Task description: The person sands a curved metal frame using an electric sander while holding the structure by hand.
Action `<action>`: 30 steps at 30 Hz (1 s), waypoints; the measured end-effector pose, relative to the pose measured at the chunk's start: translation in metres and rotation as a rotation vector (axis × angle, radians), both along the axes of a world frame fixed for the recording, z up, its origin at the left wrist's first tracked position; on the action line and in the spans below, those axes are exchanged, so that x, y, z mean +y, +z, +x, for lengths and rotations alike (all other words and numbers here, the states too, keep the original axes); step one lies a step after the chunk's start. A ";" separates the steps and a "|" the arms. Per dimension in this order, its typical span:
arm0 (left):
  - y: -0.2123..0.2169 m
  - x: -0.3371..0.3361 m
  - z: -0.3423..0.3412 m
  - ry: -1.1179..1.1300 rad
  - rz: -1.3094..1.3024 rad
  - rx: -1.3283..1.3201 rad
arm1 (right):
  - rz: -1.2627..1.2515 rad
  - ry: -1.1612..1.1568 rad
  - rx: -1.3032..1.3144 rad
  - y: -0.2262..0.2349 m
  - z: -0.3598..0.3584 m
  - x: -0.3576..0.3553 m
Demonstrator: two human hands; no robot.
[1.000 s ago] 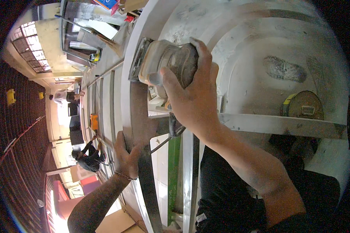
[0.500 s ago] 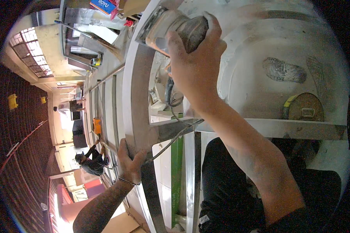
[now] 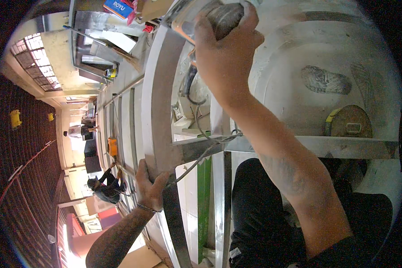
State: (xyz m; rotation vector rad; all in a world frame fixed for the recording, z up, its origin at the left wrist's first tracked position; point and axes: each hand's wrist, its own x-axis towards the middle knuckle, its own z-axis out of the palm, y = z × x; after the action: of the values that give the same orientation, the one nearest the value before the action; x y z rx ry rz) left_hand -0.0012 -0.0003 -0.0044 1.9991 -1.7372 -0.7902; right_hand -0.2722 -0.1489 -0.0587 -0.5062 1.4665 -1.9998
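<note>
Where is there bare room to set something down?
The grey panel is bare between the shoe-shaped mark and the right forearm; the curved frame, between sander and left hand. Crowded: the crossbar where the cable crosses, and the frame's far end, around sander and right hand.

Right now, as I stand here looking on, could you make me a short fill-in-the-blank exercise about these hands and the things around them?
The right hand, holding the power tool, is nearest the picture's ____ edge.
The left hand, on the curved bar, has its wrist circled by a ____.
The one brightly coloured strip below the crossbar is ____.

Missing words: top; bracelet; green.
</note>
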 end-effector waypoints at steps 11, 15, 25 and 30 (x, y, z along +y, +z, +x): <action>0.007 -0.001 -0.011 -0.045 -0.020 -0.060 | -0.007 0.099 -0.025 0.003 0.001 0.011; 0.006 -0.001 -0.011 -0.011 0.013 -0.037 | -0.016 0.088 0.007 0.000 0.007 0.015; 0.002 -0.003 -0.002 -0.031 -0.026 -0.132 | -0.050 -0.017 0.248 -0.006 0.017 0.011; 0.004 -0.001 -0.005 -0.087 -0.050 -0.152 | 0.038 0.059 0.085 -0.009 0.015 0.012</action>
State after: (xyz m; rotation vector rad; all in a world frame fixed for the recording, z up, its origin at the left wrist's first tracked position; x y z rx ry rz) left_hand -0.0060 -0.0016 -0.0007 2.0076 -1.9211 -0.6296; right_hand -0.2571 -0.1370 -0.0675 -0.6185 1.5194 -1.9219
